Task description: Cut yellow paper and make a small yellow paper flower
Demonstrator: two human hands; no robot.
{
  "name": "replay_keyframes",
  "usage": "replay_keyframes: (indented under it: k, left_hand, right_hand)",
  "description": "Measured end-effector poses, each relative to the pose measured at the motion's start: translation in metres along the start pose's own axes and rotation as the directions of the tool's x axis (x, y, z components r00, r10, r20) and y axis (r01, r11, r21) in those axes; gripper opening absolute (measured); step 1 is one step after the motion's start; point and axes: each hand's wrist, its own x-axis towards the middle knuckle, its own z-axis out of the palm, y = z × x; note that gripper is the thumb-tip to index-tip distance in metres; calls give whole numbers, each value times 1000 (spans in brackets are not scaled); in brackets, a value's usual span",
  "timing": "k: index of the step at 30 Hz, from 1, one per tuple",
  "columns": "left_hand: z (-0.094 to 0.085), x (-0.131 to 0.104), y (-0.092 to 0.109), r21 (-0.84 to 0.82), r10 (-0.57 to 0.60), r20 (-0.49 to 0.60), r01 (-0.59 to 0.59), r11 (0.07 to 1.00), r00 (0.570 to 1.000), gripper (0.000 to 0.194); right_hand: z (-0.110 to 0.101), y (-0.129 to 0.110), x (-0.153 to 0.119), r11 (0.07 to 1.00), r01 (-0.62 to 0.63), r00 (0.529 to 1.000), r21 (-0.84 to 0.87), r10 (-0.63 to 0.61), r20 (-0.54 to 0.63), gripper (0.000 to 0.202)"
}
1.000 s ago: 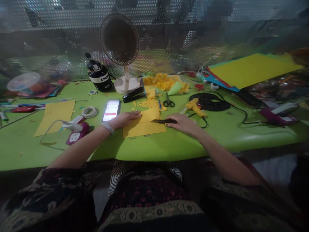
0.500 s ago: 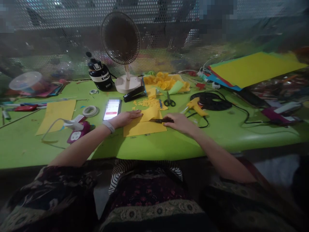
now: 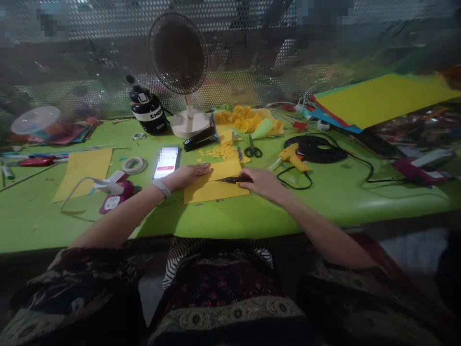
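Observation:
My left hand lies flat on the left part of the yellow paper, fingers stretched to the right and pressing it to the table. Closed around a dark, pointed cutting tool, my right hand rests at the paper's right side. Its thin tip points left along a line between the upper and lower parts of the paper; its exact kind is hard to tell. Just beyond lie small yellow paper scraps and dark-handled scissors.
A phone, tape roll and purple power adapter lie left. A yellow glue gun with its cable lies right. Behind stand a fan, a bottle, a stapler and yellow paper flowers.
My right hand has slid slightly left with the dark cutting tool. The upper part of the yellow paper, curled up before, now lies flatter. My left hand stays in place.

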Motion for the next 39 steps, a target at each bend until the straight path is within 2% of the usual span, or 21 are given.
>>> replay_keyframes:
  k: [4,11,17,23,28,34,39]
  left_hand:
    - [0,0,-2,0,5,-3,-5,1000,1000,55]
    - [-1,1,-4,9,-5,26,5,1000,1000,53]
    - [-1,1,-4,5,7,38,-7,1000,999,54]
    - [-7,3,-3,-39,-3,75,6,999,997,52]
    - [-9,3,-3,-64,-4,115,12,998,993,60]
    - [-11,6,-3,-60,13,93,-8,998,996,51]
    - [-29,6,-6,123,62,-60,-54,991,996,35]
  right_hand:
    - [0,-2,-1,1000,-24,1000,-5,24,9,22]
    - [4,-23,10,998,-19,999,-54,21,26,22]
    - [2,-24,3,999,-11,999,-36,12,30,20]
    - [9,-34,13,998,2,1000,-58,-1,20,20]
    - [12,-33,11,997,45,999,-64,-43,31,20]
    - [11,-30,10,997,51,998,-60,-50,30,18]
    - [13,-30,11,996,27,999,-87,-24,39,20]
